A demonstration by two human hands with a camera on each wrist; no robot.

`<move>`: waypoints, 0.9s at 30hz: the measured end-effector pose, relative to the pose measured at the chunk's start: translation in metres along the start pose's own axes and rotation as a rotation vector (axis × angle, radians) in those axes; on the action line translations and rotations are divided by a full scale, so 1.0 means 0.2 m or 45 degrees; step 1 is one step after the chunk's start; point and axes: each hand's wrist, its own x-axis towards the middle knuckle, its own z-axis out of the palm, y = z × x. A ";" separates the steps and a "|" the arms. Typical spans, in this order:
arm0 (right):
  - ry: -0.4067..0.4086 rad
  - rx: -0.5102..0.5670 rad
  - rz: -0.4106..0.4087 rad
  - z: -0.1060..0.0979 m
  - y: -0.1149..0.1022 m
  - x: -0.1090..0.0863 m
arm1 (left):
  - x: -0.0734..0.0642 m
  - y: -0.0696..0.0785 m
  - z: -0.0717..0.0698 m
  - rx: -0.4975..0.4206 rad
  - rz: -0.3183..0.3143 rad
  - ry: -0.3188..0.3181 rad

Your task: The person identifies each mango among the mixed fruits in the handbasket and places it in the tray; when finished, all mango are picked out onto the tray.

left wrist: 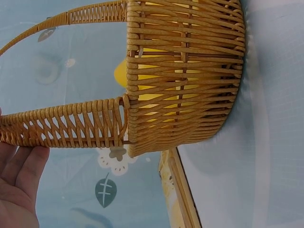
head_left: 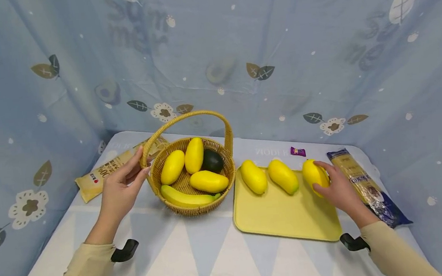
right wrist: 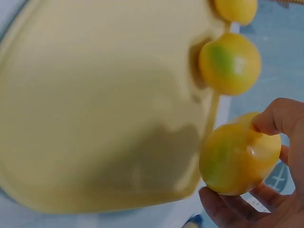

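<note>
My left hand (head_left: 120, 190) grips the left side of the handle (head_left: 187, 116) of a wicker basket (head_left: 196, 210). Three yellow mangoes (head_left: 172, 167), a banana (head_left: 188, 198) and a dark avocado (head_left: 212, 161) lie in the basket. At the right end of a yellow tray (head_left: 281, 221), my right hand (head_left: 339, 188) holds a yellow mango (right wrist: 240, 156) between thumb and fingers; whether it touches the tray cannot be told. To its left, two more mangoes, one in the middle (head_left: 283, 176) and one on the left (head_left: 254, 177), lie along the tray's far edge.
A yellow food packet (head_left: 93, 179) lies behind the basket on the left. Right of the tray is a gold and blue packet (head_left: 369, 186). A small purple wrapped sweet (head_left: 298, 151) sits beyond the tray. Patterned curtains (head_left: 237, 56) stand around the table.
</note>
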 end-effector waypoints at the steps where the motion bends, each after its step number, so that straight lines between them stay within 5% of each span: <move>1: -0.002 -0.032 0.014 0.01 0.02 0.01 | 0.00 0.00 0.00 0.002 -0.003 0.001; 10: -0.022 -0.193 0.029 0.09 0.11 0.03 | 0.00 0.01 0.00 0.031 -0.003 0.009; 27: 0.054 -0.157 -0.006 0.07 0.08 0.01 | 0.00 -0.01 0.00 0.036 -0.005 -0.003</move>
